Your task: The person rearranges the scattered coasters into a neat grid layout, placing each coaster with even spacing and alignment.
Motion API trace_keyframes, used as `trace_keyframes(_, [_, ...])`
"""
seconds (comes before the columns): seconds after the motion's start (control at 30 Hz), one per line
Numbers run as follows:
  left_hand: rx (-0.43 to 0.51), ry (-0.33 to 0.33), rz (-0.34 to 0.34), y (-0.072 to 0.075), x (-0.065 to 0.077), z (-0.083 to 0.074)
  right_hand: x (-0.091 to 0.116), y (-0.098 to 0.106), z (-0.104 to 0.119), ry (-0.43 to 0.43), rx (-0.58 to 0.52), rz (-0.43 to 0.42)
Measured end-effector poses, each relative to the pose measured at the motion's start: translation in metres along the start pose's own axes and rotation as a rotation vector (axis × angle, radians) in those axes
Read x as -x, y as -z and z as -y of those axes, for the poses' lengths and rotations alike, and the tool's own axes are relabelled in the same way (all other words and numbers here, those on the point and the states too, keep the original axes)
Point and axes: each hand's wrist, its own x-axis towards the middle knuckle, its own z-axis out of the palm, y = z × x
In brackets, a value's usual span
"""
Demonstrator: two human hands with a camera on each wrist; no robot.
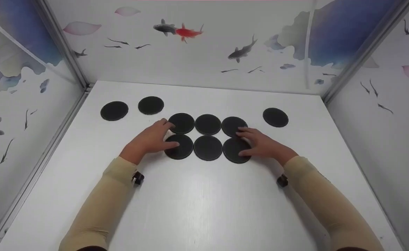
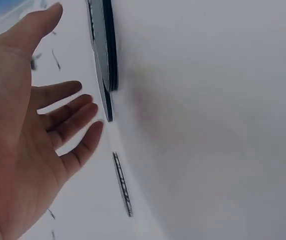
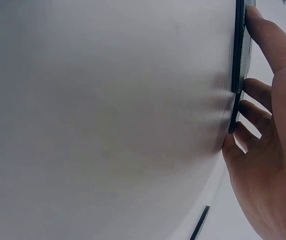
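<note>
Flat black round discs, like coasters, lie in two touching rows of three in the head view. My left hand [image 1: 150, 138] is at the left end, its thumb over the front-left disc [image 1: 181, 152] and its fingers by the back-left disc [image 1: 183, 122]. In the left wrist view its relaxed fingers appear slightly apart from the discs, seen edge-on. At the other end, my right hand [image 1: 264, 144] has its thumb on the front-right disc [image 1: 235, 150] and its fingers at the back-right disc [image 1: 233, 126]. Between the hands sit the front-middle disc [image 1: 208, 148] and back-middle disc [image 1: 208, 124].
Two loose discs lie toward the back left, a far-left disc [image 1: 114, 111] and a nearer disc [image 1: 151, 105]. Another loose disc [image 1: 275, 117] lies at the back right. White panels printed with fish border the white table [image 1: 197, 205] on three sides.
</note>
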Motion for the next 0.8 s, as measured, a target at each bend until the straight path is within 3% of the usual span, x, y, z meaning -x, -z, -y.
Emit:
trace_keyframes(0.2, [0.066,0.005,-0.18,0.007,-0.011,0.033,0.0,0.0,0.0,0.02,0.007,-0.005])
trace_keyframes(0.43, [0.076,0.146,-0.35,0.011,-0.034,0.065,0.002,0.002,0.002,0.021,0.006,-0.017])
trace_keyframes(0.57, [0.074,0.242,-0.366,0.012,-0.049,0.079,0.002,0.0,0.001,0.016,0.015,-0.007])
trace_keyframes(0.8, [0.05,0.345,-0.3,0.018,-0.075,0.09,0.001,0.001,0.002,0.02,-0.001,-0.009])
